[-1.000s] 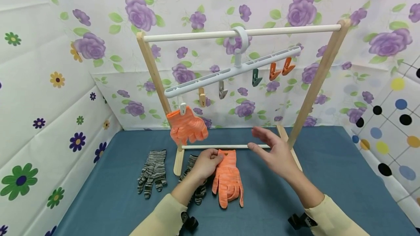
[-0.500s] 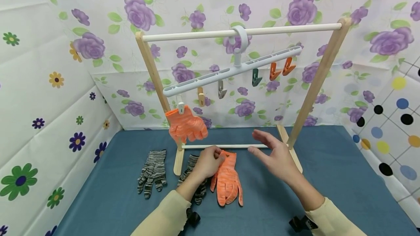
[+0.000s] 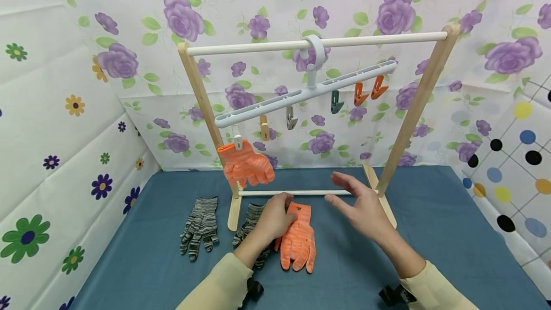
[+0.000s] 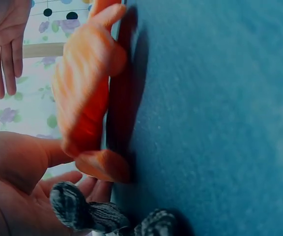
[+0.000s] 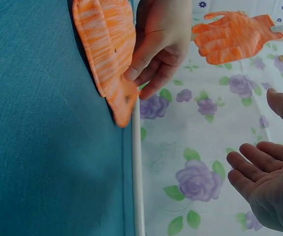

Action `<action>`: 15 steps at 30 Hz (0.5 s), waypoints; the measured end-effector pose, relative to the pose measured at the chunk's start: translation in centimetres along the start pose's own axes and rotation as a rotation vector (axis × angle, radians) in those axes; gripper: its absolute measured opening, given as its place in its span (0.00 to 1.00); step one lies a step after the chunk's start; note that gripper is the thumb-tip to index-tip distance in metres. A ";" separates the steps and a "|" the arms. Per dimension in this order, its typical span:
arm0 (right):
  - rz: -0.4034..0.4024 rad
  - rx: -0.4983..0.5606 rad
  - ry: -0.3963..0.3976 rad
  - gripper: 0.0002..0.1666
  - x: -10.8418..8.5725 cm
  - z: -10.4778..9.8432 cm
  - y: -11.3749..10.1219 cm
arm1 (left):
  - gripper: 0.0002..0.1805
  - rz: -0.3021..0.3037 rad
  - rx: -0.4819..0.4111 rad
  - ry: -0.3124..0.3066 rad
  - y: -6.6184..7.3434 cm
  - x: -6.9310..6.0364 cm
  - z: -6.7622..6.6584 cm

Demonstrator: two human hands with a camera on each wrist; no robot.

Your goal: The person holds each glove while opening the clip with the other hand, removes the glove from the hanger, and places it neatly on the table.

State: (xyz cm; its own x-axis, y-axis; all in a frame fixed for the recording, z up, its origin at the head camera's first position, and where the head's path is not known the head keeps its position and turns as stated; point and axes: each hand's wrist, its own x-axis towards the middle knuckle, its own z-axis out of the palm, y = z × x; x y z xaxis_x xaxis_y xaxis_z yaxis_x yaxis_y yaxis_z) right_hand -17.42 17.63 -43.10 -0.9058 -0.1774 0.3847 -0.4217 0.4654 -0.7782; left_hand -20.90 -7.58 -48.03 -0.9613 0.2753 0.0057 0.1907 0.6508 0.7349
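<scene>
An orange knit glove [image 3: 299, 238] lies on the blue cloth, fingers toward me. My left hand [image 3: 275, 216] pinches its left edge near the cuff; in the right wrist view the thumb [image 5: 142, 59] presses on the glove [image 5: 109, 49], while the other fingertips are partly hidden. Held up to the right of the glove, my right hand [image 3: 366, 209] has its fingers extended and touches nothing. Partly under my left forearm is a grey-black striped glove [image 3: 247, 224], with another striped glove [image 3: 200, 226] farther left. A second orange glove [image 3: 247, 164] hangs from a white clip [image 3: 238, 140].
A wooden rack [image 3: 411, 109] stands behind the hands, its white top bar [image 3: 379, 39] carrying a tilted light-grey clip hanger [image 3: 275, 104]. From the hanger dangle a tan clip [image 3: 264, 127], a grey clip [image 3: 291, 118], a green clip [image 3: 336, 102] and orange clips [image 3: 359, 94].
The lying orange glove has shifted and turned slightly, its finger end swinging left. My left hand has moved a little right with its edge. My right hand stays nearly still.
</scene>
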 end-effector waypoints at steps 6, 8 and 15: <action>-0.027 -0.017 0.002 0.38 0.3 -0.2 -0.9 | 0.27 0.043 0.043 0.053 0.7 -1.1 -0.4; -0.043 -0.029 0.008 0.38 0.6 -0.4 -1.5 | 0.26 0.069 0.052 0.079 1.1 -1.7 -0.7; -0.170 -0.054 0.029 0.37 2.1 -1.1 -4.0 | 0.15 0.217 0.094 0.281 3.0 -4.2 -2.2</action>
State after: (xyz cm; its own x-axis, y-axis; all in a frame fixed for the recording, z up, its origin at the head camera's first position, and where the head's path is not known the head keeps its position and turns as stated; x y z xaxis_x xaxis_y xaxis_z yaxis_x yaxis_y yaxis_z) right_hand -17.57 16.37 -38.63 -0.8197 -0.2332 0.5232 -0.5653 0.4767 -0.6731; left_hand -16.72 -8.34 -44.42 -0.9112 0.2174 0.3500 0.4008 0.6647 0.6305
